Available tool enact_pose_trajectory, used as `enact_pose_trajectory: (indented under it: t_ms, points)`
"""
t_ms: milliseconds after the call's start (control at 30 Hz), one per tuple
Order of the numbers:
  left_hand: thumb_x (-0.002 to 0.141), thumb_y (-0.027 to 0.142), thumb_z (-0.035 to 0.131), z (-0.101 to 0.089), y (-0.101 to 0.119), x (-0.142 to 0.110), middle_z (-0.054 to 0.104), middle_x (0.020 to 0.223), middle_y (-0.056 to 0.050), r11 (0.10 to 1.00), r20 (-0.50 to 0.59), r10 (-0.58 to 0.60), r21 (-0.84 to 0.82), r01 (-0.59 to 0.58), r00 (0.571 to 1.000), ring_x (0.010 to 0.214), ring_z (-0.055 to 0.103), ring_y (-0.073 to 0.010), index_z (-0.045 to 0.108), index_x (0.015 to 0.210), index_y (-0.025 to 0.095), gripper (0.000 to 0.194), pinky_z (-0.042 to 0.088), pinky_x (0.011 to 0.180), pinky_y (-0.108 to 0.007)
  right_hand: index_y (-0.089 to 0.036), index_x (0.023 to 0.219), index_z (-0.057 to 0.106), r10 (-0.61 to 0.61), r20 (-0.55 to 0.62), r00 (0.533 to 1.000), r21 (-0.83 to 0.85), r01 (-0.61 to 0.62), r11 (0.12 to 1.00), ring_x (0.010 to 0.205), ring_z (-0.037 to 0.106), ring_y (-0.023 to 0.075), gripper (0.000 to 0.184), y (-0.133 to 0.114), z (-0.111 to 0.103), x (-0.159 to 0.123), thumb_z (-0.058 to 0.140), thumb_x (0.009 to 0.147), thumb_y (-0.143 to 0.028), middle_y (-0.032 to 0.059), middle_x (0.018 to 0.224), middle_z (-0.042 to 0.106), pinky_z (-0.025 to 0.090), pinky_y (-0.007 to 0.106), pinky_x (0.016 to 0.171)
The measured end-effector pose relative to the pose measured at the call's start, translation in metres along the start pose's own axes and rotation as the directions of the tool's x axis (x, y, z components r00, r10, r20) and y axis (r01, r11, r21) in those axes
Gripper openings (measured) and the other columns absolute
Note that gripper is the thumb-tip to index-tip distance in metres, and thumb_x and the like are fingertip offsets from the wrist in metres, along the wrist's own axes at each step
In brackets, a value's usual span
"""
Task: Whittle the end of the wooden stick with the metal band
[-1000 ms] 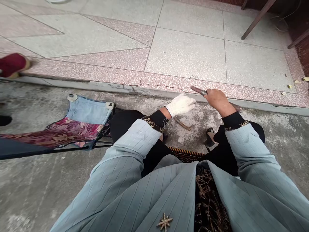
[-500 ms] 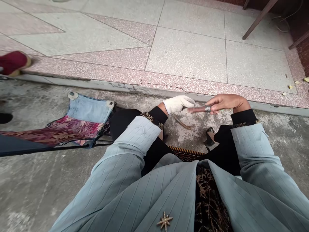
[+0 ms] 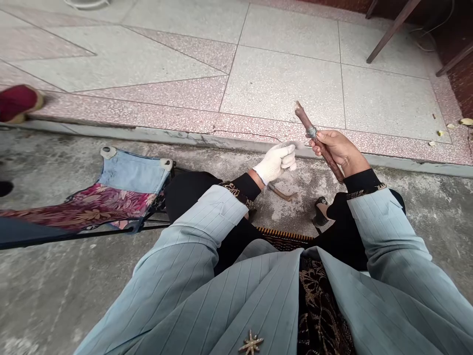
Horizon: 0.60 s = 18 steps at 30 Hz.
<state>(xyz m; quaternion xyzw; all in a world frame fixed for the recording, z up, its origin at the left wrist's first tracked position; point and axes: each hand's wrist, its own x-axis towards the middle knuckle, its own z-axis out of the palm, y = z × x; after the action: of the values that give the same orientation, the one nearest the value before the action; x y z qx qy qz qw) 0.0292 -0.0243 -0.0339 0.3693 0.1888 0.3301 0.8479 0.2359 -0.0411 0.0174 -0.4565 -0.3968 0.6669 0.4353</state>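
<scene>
My right hand (image 3: pixel 338 148) is bare and grips a brown wooden stick (image 3: pixel 303 117), which slants up and to the left. Silvery wire (image 3: pixel 311 132) is wound in a tight band round the stick, just beyond my thumb and fingertips. My left hand (image 3: pixel 278 162), in a white knitted glove, is to the left of the stick and apart from it. Its fingers are curled closed; whatever they may hold is too small or hidden to make out. Below the glove, a curved brown piece with a greyish end (image 3: pixel 283 192) lies on the concrete, partly hidden.
A raised terrazzo step (image 3: pixel 284 81) runs across in front. At left stands a folding seat (image 3: pixel 123 170) of denim and flowered cloth. Wooden furniture legs (image 3: pixel 393 30) are at upper right. A red shoe (image 3: pixel 18 102) shows at far left, and a woven seat edge (image 3: pixel 284 238) between my knees.
My right hand has raised the stick and turned it from nearly level to a steep slant, away from my left hand. The gloved fingers have curled in.
</scene>
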Motion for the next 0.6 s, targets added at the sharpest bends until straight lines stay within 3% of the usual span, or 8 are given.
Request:
enact_pose_trajectory:
  t_ms: [133,267,433,600]
  points:
    - [0.087,0.025,0.053,0.004,0.008,-0.004,0.036,0.050,0.008,0.992,-0.018,0.112,0.058,-0.111,0.993,0.043,0.035,-0.0076,0.065,0.105,0.014,0.024,0.049,0.056,-0.025,-0.013,0.085,0.060,0.031,-0.014,0.999,0.084,-0.030,0.996,0.057,0.050,0.0074,0.036,0.001,-0.005,-0.001,0.082,0.075,-0.040,0.0017,0.072,0.059,0.047,0.020,0.050]
    - [0.087,0.037,0.061,0.002,0.014,-0.002,0.049,0.057,0.005,0.955,0.075,0.075,0.283,-0.094,0.994,0.047,0.045,-0.0068,0.065,0.102,0.015,0.027,0.051,0.061,-0.025,-0.013,0.087,0.056,0.075,-0.021,0.997,0.114,-0.072,0.991,0.058,0.050,0.0075,0.032,0.002,-0.008,0.000,0.078,0.080,-0.036,0.0021,0.073,0.058,0.047,0.020,0.051]
    - [0.093,0.048,0.054,-0.013,0.008,0.010,0.058,0.067,0.000,0.867,-0.051,0.237,0.462,-0.187,0.970,0.047,0.045,-0.0047,0.063,0.088,0.012,0.038,0.049,0.057,-0.022,-0.016,0.093,0.051,0.102,0.023,0.994,0.160,-0.105,0.981,0.055,0.046,0.0070,0.027,0.001,-0.002,-0.003,0.070,0.087,-0.035,0.0001,0.074,0.057,0.044,0.020,0.048]
    - [0.096,0.042,0.052,-0.019,0.001,0.012,0.060,0.067,0.000,0.776,-0.068,0.153,0.626,-0.077,0.986,0.047,0.044,-0.0043,0.063,0.092,0.012,0.032,0.041,0.051,-0.019,-0.020,0.106,0.050,0.087,0.163,0.983,0.158,-0.113,0.981,0.047,0.036,0.0057,0.028,0.002,0.015,-0.007,0.063,0.091,-0.040,-0.0044,0.069,0.052,0.036,0.018,0.042]
